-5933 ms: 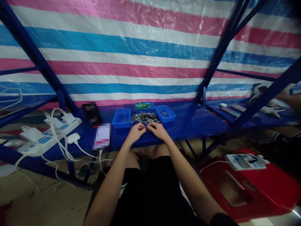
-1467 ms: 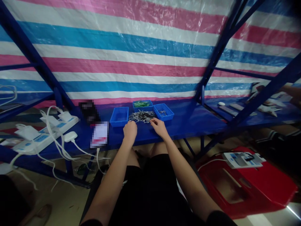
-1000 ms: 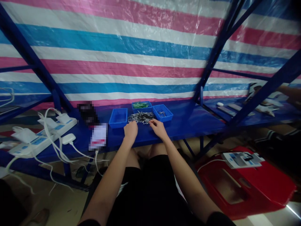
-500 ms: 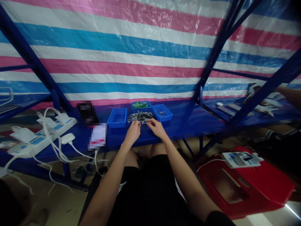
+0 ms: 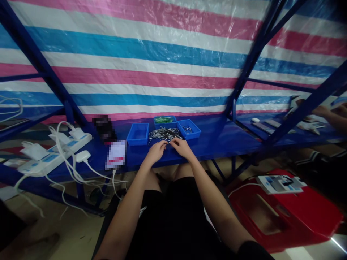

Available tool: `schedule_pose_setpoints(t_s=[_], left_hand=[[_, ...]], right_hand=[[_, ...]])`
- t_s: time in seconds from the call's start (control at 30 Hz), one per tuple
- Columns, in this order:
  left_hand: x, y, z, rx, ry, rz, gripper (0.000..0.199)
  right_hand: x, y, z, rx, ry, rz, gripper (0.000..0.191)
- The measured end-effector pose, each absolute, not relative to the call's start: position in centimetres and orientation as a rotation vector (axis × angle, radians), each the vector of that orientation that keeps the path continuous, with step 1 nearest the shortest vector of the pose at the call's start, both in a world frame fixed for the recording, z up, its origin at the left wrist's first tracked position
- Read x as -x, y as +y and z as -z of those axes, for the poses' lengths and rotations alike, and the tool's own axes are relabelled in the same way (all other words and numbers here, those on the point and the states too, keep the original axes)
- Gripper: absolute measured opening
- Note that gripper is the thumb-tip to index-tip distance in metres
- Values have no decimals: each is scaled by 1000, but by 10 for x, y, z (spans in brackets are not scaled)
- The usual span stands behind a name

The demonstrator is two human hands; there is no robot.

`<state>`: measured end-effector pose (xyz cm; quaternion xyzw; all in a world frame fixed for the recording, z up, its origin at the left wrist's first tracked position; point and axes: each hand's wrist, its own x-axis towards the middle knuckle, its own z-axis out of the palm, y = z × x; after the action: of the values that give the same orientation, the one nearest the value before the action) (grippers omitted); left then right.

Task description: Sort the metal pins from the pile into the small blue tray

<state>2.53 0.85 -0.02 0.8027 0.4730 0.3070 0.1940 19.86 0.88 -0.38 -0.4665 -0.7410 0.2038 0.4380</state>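
A loose pile of thin silver and black metal pieces, shaped like nails or screws, lies on the blue table. Just in front of it, my left hand and my right hand are close together, fingers pinched. A thin light metal piece shows between the two sets of fingertips; its exact kind is too small to make out. Around the pile stand three blue trays: a bare left tray, a back tray with green items, and a right tray with a few metal pieces.
A power strip with white chargers and cables lies to the left, beside a pixelated phone-like object and a dark one. Blue frame posts flank the table. A red container stands lower right; another person's hand is farther right.
My hands have come closer together and slightly back from the pile, with a thin metal piece now showing between the fingertips. The whole view has shifted slightly. The other person's hand has moved left.
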Motion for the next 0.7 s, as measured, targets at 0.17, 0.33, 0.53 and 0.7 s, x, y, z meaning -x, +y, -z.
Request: schedule_pose_setpoints(t_s=[0.17, 0.33, 0.53, 0.7], left_hand=[[-25, 7, 0, -2230, 1292, -901, 31], [-26, 5, -2, -2203, 1232, -955, 29], [-25, 5, -4, -2099, 1124, -1055, 26], [-22, 5, -7, -1999, 1114, -1097, 26]], right_hand=[[-199, 7, 2, 1142, -1882, -501, 23], [-198, 5, 0, 1165, -1906, -486, 26], [-198, 3, -3, 1099, -1950, -545, 25], [-197, 1, -6, 1030, -1990, -616, 28]])
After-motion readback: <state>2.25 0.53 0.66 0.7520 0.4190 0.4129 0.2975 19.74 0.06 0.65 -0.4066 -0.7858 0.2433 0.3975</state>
